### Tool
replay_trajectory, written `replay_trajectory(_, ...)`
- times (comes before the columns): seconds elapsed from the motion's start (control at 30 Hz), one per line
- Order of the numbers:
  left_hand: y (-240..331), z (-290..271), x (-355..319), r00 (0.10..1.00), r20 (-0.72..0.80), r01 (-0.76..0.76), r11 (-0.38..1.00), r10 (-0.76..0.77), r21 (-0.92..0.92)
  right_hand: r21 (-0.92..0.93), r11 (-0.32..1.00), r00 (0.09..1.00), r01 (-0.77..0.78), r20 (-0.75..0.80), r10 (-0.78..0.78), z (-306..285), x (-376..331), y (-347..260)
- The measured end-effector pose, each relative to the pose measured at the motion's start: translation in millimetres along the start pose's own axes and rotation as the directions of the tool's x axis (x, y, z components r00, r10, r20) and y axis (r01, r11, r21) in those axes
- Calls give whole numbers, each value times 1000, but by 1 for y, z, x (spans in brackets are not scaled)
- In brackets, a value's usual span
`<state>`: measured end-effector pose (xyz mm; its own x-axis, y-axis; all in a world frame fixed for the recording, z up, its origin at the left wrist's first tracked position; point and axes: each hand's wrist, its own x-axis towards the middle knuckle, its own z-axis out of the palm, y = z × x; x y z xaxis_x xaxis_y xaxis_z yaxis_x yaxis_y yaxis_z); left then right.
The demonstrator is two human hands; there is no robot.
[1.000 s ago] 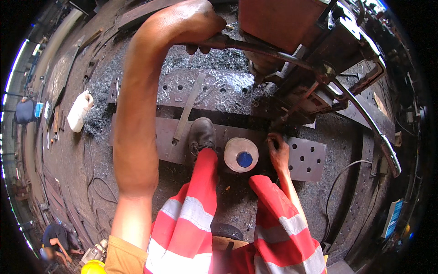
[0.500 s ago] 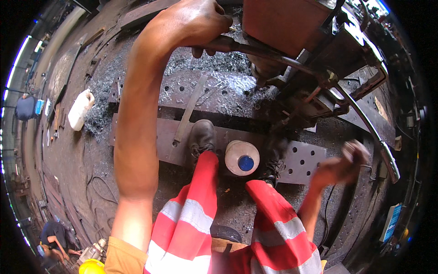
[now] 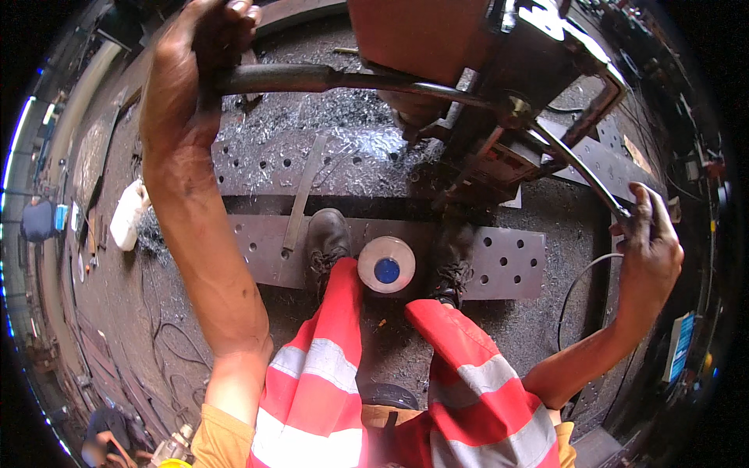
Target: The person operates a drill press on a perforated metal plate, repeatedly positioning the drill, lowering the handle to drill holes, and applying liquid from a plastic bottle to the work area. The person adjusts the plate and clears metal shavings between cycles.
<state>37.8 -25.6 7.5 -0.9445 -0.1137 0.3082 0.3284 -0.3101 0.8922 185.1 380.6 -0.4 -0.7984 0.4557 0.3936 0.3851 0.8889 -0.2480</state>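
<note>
My left hand (image 3: 191, 66) is closed around the end of a thick dark steel lever (image 3: 328, 78) that runs right into a rust-red drilling machine (image 3: 468, 70). My right hand (image 3: 647, 234) grips the tip of a thinner handle bar (image 3: 577, 168) coming down from the same machine at the right. Below, a grey steel plate with drilled holes (image 3: 499, 261) lies on the floor under my two boots. A white round container with a blue cap (image 3: 386, 265) stands on the plate between my feet. My legs wear red trousers with reflective stripes.
Shiny metal shavings (image 3: 343, 148) cover a second perforated plate behind. A flat steel strip (image 3: 300, 195) leans across it. A white jug (image 3: 129, 214) lies at the left. Cables (image 3: 581, 285) trail on the dirty floor. Another person crouches at the lower left (image 3: 109, 437).
My right hand left the spot by the white container, swung out to the right and now grips the machine's thin handle bar. My left hand has stayed on the thick lever.
</note>
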Motion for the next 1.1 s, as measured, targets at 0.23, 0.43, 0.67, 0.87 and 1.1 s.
replay_trajectory(0.23, 27, -23, -3, 972, 216, 15, 896, 91, -444, 167, 986, 1000, -5, 20, 2, 37, -19, 24)
replay_trajectory(0.43, 0, 26, -19, 998, 8, -69, 995, 69, 71, 631, 754, 982, -182, 77, 173, 163, -69, 62)
replay_trajectory(0.67, -60, -13, -10, 988, 4, 102, 680, -153, 726, 905, 18, 888, -425, 412, 204, 291, -115, 5)
replay_trajectory(0.87, -33, 0, -15, 1000, 0, -4, 421, 9, 907, 913, 21, 911, -408, 405, 74, 308, -124, -27)
replay_trajectory(1.1, 19, 83, -19, 724, 516, -678, 334, 458, 654, 866, 458, 809, -203, 412, -419, 336, -102, -49)
